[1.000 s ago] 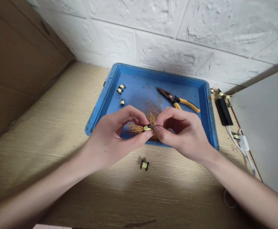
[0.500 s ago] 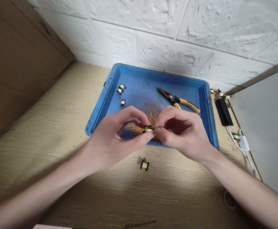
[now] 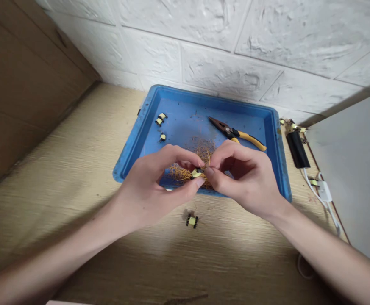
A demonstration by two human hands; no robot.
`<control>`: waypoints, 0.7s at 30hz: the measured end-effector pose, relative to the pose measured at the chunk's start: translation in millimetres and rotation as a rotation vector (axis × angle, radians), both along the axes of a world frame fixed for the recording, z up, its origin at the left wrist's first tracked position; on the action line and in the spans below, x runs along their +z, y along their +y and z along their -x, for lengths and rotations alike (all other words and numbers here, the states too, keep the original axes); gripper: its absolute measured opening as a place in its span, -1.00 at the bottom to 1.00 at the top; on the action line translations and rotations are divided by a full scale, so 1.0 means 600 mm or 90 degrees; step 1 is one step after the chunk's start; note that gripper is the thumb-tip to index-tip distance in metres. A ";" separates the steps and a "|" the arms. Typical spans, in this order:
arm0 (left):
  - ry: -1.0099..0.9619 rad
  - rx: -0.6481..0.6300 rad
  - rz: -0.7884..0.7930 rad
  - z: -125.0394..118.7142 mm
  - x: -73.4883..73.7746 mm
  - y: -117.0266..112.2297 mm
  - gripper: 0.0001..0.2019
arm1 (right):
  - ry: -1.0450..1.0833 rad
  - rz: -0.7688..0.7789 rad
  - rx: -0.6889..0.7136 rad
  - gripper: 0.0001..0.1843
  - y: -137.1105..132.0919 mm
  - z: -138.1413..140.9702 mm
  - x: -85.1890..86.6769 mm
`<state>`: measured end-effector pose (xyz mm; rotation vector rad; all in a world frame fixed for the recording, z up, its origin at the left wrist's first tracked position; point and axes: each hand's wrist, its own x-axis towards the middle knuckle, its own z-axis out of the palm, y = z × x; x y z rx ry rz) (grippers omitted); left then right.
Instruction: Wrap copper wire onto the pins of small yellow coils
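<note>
Over the front of the blue tray [image 3: 185, 111], my left hand [image 3: 154, 184] pinches a small transformer [image 3: 195, 173], black with yellow tape, between thumb and fingers. My right hand [image 3: 246, 178] is closed at the transformer's right end, thumb against fingertip; whatever thin part is in that pinch is too small to make out. Under both hands lies a heap of orange-yellow wire scraps [image 3: 179, 173], partly hidden. A similar transformer [image 3: 192, 220] with black pins and thin loose wires sits on the wooden table [image 3: 86, 140], in front of the tray.
Inside the tray are long-nose pliers [image 3: 226, 129] with yellow-black handles and several transformers [image 3: 162, 137] at the left. More transformers, a black cylinder [image 3: 298, 149] and a white cable [image 3: 312, 186] lie right of it. A white brick wall [image 3: 204, 63] stands behind; a brown panel [image 3: 29, 84] borders the left.
The transformer has tilted slightly between my fingers, and my left fingertips have shifted a little to the right. My right hand stays nearly in place.
</note>
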<state>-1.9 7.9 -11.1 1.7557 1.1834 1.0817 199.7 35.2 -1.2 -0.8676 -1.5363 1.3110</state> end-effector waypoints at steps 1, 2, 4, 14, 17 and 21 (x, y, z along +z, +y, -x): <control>0.005 -0.002 -0.007 0.000 0.001 0.000 -0.77 | -0.003 -0.006 -0.003 -0.80 0.000 0.000 0.000; 0.008 -0.004 -0.014 0.000 0.002 0.001 -0.78 | -0.004 -0.009 -0.007 -0.80 -0.001 0.001 0.001; 0.012 -0.007 -0.030 -0.001 0.004 0.001 -0.80 | -0.001 -0.002 -0.015 -0.79 -0.001 0.001 0.001; 0.009 0.005 -0.007 0.000 0.005 -0.001 -0.80 | 0.020 0.041 0.021 -0.78 0.001 0.001 -0.001; 0.017 0.000 -0.021 0.000 0.005 -0.001 -0.80 | 0.012 0.033 0.023 -0.78 -0.001 0.000 -0.002; 0.018 -0.009 -0.036 0.002 0.006 0.000 -0.83 | 0.004 0.024 0.034 -0.79 -0.001 0.000 -0.003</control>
